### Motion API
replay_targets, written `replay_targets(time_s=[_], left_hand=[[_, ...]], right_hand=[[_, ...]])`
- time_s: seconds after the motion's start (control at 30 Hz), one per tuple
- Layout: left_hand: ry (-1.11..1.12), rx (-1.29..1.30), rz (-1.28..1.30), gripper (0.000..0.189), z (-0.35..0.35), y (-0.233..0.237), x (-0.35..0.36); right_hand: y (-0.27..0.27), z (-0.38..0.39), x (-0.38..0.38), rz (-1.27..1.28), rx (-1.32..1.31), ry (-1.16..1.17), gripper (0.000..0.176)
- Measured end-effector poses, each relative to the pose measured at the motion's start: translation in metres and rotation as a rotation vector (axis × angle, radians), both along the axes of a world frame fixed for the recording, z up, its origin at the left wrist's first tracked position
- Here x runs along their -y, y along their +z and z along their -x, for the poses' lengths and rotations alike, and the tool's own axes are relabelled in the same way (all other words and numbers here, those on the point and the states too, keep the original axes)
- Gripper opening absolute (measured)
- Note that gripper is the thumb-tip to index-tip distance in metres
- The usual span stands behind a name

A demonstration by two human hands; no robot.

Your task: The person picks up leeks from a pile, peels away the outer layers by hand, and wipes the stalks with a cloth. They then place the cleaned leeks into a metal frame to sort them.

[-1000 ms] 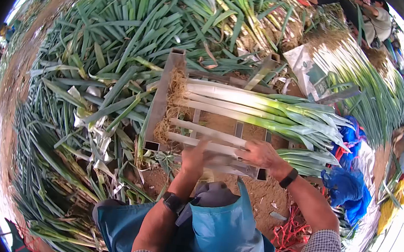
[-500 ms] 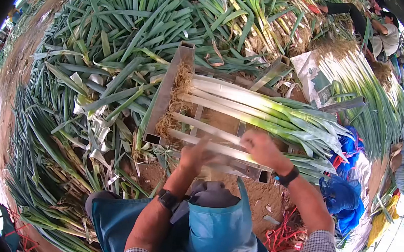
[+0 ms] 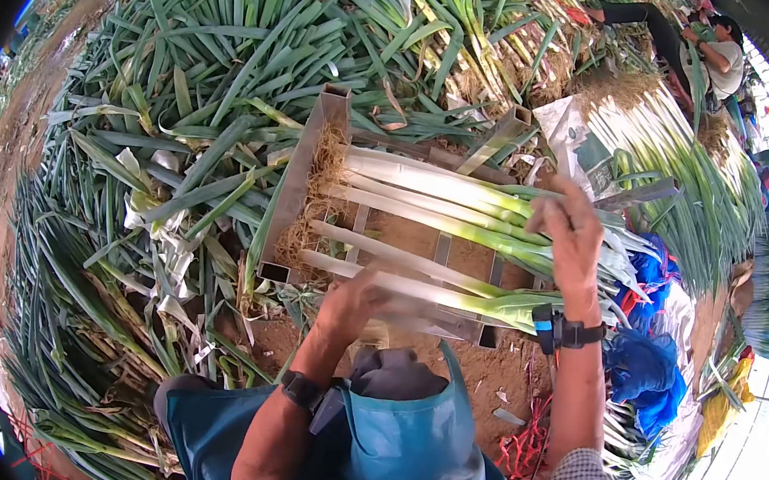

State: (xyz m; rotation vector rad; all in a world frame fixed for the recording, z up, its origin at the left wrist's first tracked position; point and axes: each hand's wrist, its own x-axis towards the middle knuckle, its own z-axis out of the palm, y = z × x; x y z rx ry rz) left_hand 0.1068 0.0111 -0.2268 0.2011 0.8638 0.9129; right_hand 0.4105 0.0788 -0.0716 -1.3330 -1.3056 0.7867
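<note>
Several long green onions [image 3: 429,181] lie across a metal frame [image 3: 305,169], their roots [image 3: 325,162] against its left bar and their leaves pointing right. Two stems lie apart from the others on the near side. By the nearest onion's white stem [image 3: 343,267] is my left hand [image 3: 351,304], its fingers smeared by motion right at the stem. My right hand [image 3: 571,235] is raised over the green leaves of the far onions, fingers bent and apart, nothing held. I wear a dark watch on the left wrist and a band on the right.
Heaped green onions [image 3: 229,23] fill the left and back. More lie in a row [image 3: 670,149] at the back right, near a seated person [image 3: 722,65]. Blue netting [image 3: 645,369] lies right of the frame, red string [image 3: 526,455] on the soil below.
My right hand has moved up and right, away from the near onions, to over the far leaves. My left hand has shifted slightly left and down. The view has shifted a little.
</note>
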Motion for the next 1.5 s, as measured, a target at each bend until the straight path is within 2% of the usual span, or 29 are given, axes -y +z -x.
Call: replay_targets(time_s=[0.03, 0.07, 0.17, 0.27, 0.37, 0.5, 0.63, 0.67, 0.77, 0.8, 0.93, 1.03, 1.07, 1.2, 1.33, 1.37, 1.43, 1.5], left_hand=[[0.026, -0.001, 0.044, 0.028, 0.003, -0.007, 0.001], [0.043, 0.005, 0.089, 0.028, 0.005, -0.013, 0.001], [0.085, 0.019, 0.134, 0.028, 0.001, -0.018, -0.008], [0.110, 0.016, 0.145, 0.025, 0.003, -0.033, -0.012], [0.111, -0.006, 0.149, 0.025, 0.000, -0.036, -0.012], [0.198, 0.048, 0.188, 0.026, 0.003, -0.031, -0.015], [0.283, 0.072, 0.144, 0.029, 0.002, -0.035, -0.018], [0.291, 0.051, 0.122, 0.029, 0.001, -0.036, -0.019], [0.282, 0.013, 0.113, 0.032, -0.001, -0.028, -0.024], [0.273, 0.016, 0.107, 0.032, 0.001, -0.029, -0.024], [0.229, 0.000, 0.124, 0.035, 0.003, -0.033, -0.027], [0.222, -0.018, 0.162, 0.035, 0.001, -0.025, -0.028], [0.204, -0.005, 0.166, 0.035, 0.004, -0.025, -0.027], [0.119, 0.074, 0.096, 0.030, 0.016, -0.040, -0.024], [0.042, -0.009, 0.020, 0.030, 0.010, -0.028, -0.022], [0.105, -0.044, 0.218, 0.028, 0.009, -0.027, -0.024], [0.161, 0.011, 0.131, 0.035, 0.018, -0.050, -0.022], [0.169, 0.000, 0.169, 0.037, 0.020, -0.044, -0.023]], right_hand=[[-0.002, 0.002, -0.003, -0.046, -0.097, -0.097, 0.017], [-0.016, -0.016, -0.007, 0.054, -0.042, -0.100, 0.021], [-0.045, -0.033, 0.013, 0.263, 0.539, 0.120, 0.020], [-0.064, -0.040, 0.047, 0.368, 0.775, 0.404, 0.024], [-0.093, -0.063, 0.080, 0.336, 0.954, 0.505, 0.030], [-0.100, -0.052, 0.112, 0.245, 0.897, 0.350, 0.028], [-0.104, -0.051, 0.107, 0.100, 0.916, 0.371, 0.029], [-0.105, -0.056, 0.104, 0.149, 0.908, 0.396, 0.034], [-0.088, -0.071, 0.090, 0.382, 0.632, 0.129, 0.039], [-0.060, -0.066, 0.080, 0.587, 0.521, 0.063, 0.045], [-0.077, -0.080, 0.071, 0.471, 0.757, 0.421, 0.050], [-0.099, -0.070, 0.089, 0.351, 1.015, 0.537, 0.047], [-0.105, -0.060, 0.101, 0.219, 0.982, 0.452, 0.033], [-0.092, -0.028, 0.131, -0.006, 1.169, 0.317, 0.013], [-0.099, -0.019, 0.149, 0.055, 1.205, 0.301, 0.013], [-0.105, -0.022, 0.147, 0.096, 1.211, 0.338, 0.012], [-0.100, -0.028, 0.135, 0.013, 0.949, 0.295, 0.012], [-0.085, -0.030, 0.107, 0.099, 0.874, 0.311, 0.014]])
